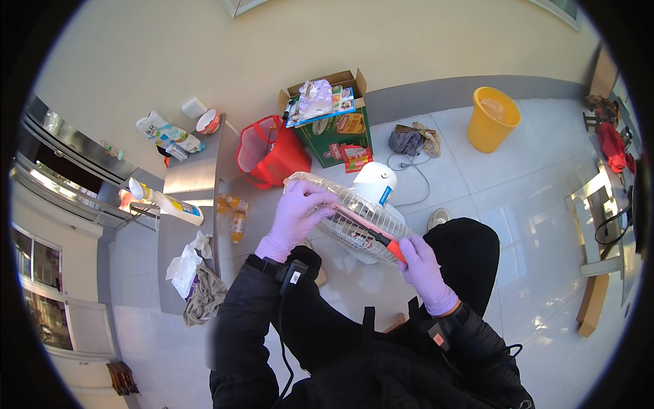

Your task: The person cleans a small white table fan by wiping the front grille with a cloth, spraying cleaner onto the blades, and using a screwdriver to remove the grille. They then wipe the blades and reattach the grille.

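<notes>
An electric fan stands on the floor before me, its wire guard point(352, 204) tilted and seen from above. The white motor housing point(375, 180) is on the guard's far side. My left hand point(297, 217), in a purple glove, grips the guard's upper left rim. In my gloved right hand point(425, 273) is the orange-red handle of a screwdriver point(394, 249). Its dark shaft lies along the guard's near rim and points toward my left fingertips. Those fingers hide the tip, so I cannot tell what it touches.
A grey bench point(189, 181) at left bears a spray bottle point(176, 207) and rags point(205, 295). Beyond the fan are a red bag point(286, 158) and a green carton point(334, 135). The power cord point(428, 179), grey cloth point(406, 140) and yellow bucket point(485, 125) lie farther right.
</notes>
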`<state>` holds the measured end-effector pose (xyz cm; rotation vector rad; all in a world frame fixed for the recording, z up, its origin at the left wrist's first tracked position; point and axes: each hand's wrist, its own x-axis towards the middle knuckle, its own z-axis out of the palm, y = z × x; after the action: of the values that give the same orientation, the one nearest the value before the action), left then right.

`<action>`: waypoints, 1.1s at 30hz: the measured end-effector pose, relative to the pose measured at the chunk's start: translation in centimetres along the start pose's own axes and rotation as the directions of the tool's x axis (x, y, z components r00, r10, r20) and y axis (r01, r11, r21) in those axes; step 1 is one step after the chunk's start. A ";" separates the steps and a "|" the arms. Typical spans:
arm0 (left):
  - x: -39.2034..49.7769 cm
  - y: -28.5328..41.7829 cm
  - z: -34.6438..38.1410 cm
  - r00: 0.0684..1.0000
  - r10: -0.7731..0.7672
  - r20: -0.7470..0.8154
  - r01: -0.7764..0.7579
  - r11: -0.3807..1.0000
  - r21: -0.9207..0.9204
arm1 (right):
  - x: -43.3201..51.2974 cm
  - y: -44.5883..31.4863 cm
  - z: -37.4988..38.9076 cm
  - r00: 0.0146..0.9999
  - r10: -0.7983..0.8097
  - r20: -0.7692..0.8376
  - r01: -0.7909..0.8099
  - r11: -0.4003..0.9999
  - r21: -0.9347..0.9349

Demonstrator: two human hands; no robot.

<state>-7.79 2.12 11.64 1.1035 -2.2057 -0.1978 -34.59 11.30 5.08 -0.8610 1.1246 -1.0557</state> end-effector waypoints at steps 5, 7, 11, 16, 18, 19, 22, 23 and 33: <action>-0.2 0.0 -0.2 0.999 0.006 0.037 -0.008 0.999 0.038 | 0.2 0.0 0.8 0.603 -0.794 0.080 0.597 0.383 -0.705; -0.3 0.0 -0.5 0.999 0.022 0.029 -0.023 1.000 0.021 | 0.2 -0.2 0.9 0.506 -0.828 0.241 0.665 0.197 -0.720; -0.1 0.0 -0.8 0.998 -0.013 0.054 0.012 1.000 0.029 | 0.3 -0.8 0.7 0.835 -0.550 0.022 0.542 0.815 -0.206; 0.1 -0.1 -0.2 1.000 0.016 0.020 -0.015 1.000 -0.014 | 0.6 -1.6 0.4 0.999 0.053 -0.006 -0.053 0.999 -0.003; 0.0 -0.2 -0.1 1.000 0.019 0.008 -0.019 1.000 0.004 | 0.2 -1.7 0.5 0.997 -0.073 0.020 0.074 0.888 -0.454; 0.0 -0.3 -0.1 0.999 0.047 -0.012 -0.047 0.999 -0.009 | 0.0 -1.8 0.5 0.966 -0.254 0.057 0.245 0.816 -0.523; -0.1 -0.5 -0.2 0.999 0.031 0.015 -0.032 0.999 0.017 | -0.4 -1.8 0.4 0.794 -0.591 0.143 0.506 0.512 -0.694; 0.0 -0.6 -0.3 0.999 0.035 0.019 -0.035 0.999 0.017 | -0.4 -1.8 0.5 0.680 -0.694 0.237 0.589 0.324 -0.741; 0.1 -0.4 -0.4 1.000 0.008 0.023 -0.008 1.000 0.005 | 0.3 -1.0 1.4 0.946 -0.306 -0.101 0.273 0.928 -0.255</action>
<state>-7.26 1.84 11.83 1.0997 -2.2316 -0.2027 -33.46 10.74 6.23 -1.1872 1.2862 -1.2563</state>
